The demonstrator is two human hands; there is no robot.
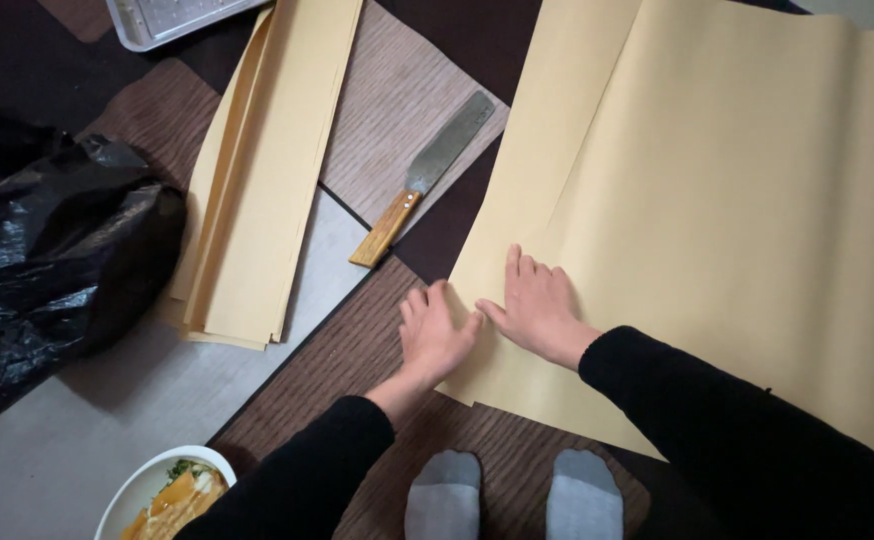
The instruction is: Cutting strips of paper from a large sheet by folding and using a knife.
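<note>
Both hands (487,325) press flat on yellow paper (717,220).

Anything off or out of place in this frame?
A bare knife lies loose on the floor between the paper stack and the big sheet both hands press. A food bowl sits by the feet.
</note>
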